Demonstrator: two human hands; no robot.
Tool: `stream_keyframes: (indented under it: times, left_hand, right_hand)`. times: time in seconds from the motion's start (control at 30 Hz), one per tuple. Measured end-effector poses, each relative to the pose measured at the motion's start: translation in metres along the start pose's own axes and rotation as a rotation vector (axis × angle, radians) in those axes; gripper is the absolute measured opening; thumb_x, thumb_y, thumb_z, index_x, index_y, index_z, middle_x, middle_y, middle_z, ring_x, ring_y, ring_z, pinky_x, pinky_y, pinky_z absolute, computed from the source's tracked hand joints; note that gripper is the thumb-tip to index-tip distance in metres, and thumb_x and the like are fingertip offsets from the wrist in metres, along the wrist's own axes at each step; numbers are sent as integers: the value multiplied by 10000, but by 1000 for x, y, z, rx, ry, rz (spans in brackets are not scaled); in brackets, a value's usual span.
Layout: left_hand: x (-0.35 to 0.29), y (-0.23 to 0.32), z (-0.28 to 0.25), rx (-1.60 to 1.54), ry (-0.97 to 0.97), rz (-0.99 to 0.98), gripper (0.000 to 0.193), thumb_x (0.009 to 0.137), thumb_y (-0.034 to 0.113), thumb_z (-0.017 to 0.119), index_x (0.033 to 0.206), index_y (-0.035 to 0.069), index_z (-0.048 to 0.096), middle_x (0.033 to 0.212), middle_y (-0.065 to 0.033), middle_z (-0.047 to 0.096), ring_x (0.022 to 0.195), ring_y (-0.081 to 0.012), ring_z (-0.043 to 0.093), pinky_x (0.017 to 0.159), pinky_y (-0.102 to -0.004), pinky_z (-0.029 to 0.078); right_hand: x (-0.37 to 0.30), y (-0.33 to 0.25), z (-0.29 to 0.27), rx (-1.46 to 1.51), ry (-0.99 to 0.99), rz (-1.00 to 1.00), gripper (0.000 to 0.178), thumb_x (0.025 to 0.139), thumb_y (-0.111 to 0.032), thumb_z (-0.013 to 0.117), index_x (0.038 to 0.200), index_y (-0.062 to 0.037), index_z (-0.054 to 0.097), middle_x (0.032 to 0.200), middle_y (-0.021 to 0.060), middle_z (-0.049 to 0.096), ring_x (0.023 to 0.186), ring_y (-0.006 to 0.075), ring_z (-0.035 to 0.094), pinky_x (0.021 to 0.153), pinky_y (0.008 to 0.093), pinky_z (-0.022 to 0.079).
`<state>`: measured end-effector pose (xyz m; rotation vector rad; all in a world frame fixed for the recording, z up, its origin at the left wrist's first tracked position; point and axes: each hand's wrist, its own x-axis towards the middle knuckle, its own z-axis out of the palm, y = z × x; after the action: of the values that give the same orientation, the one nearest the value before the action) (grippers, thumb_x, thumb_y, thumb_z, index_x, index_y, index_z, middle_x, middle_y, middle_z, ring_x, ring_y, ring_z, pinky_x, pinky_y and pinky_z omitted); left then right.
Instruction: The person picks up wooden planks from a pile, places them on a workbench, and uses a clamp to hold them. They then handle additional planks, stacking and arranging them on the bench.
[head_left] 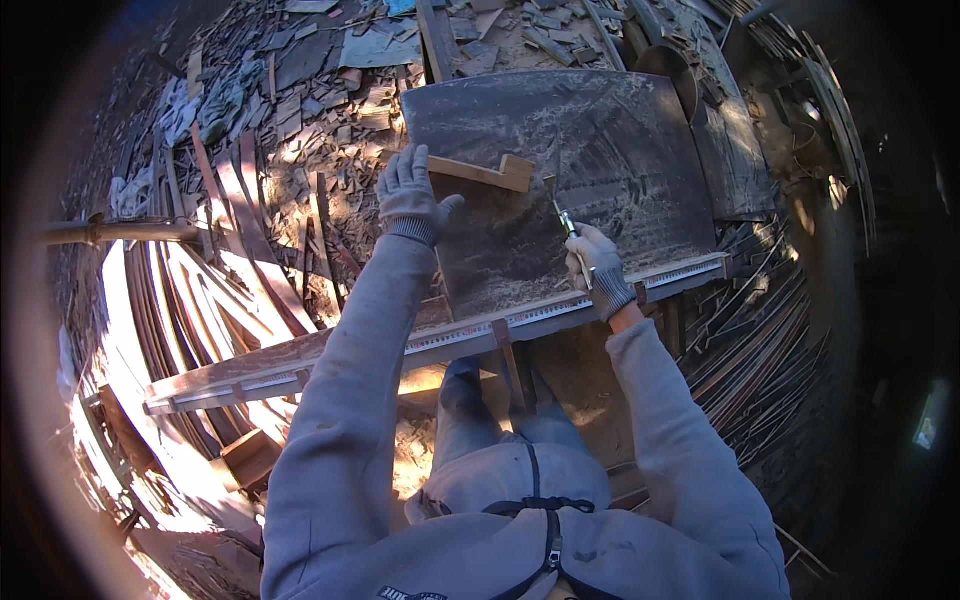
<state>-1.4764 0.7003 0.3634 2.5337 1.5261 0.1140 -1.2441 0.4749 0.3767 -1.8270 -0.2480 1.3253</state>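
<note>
Left arm [345, 350] extended forward in a grey sleeve, the gloved left hand [411, 195] back-up with fingers [417, 165] straight and thumb [449, 207] spread rightward, and right arm [680, 425] angled inward, its wrist [627, 319] partly bare, the gloved right hand [598, 265] curled in a grip.

Strong daylight strikes the left side, bleaching the wood strips [132, 330] to white and leaving little detail there. Bright patches also dapple the wood scraps [335, 115]. The bench [640, 130] lies mostly in cool shade, while the wooden block [490, 174] catches a warmer tone and the metal tool [567, 222] glints. The sleeves [350, 380] look bluish. The right side is dim, with one small pale glare near the rim. Both hands are fairly sharp, the left [412, 195] and the right [598, 268]. Fisheye distortion bows the outer planks [845, 130]; hazy edges fade into black corners.
</note>
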Motion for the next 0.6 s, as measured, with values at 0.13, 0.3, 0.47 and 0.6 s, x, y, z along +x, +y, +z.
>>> stream_keyframes:
  times: [0.13, 0.3, 0.47, 0.6]
  left_hand:
    - [83, 26, 21, 327, -377, 379, 1159, 699, 516, 945, 1650, 219, 354, 1710, -98, 364, 1604, -343, 273, 1319, -505, 203]
    - [86, 19, 40, 360, -506, 586, 959, 779, 469, 914, 1576, 185, 463, 1599, -133, 479, 1488, -355, 449, 1234, -494, 379]
    - [33, 17, 41, 258, -554, 509, 872, 866, 501, 843, 1569, 144, 471, 1453, -188, 567, 1369, -374, 554, 1147, -468, 478]
    - [-33, 1, 34, -212, -658, 468, 777, 957, 578, 742, 1512, 69, 552, 1381, -232, 656, 1267, -394, 651, 1109, -435, 508]
  right_hand:
    - [-115, 33, -57, 607, -163, -94, 355, 1089, -140, 575, 1423, -22, 552, 667, 1, 516, 463, 105, 461, 445, 286, 407]
    - [-208, 94, -78, 981, -204, -296, 442, 1093, -149, 600, 1503, -5, 517, 740, 13, 573, 521, 76, 496, 451, 225, 396]
    - [-227, 150, -87, 613, -7, 9, 422, 1070, -127, 646, 1469, -19, 563, 867, 64, 662, 578, 83, 540, 475, 216, 419]
    - [-225, 183, -84, 805, -155, 98, 382, 1080, -113, 618, 1440, 1, 561, 806, 54, 604, 551, 68, 479, 460, 213, 385]
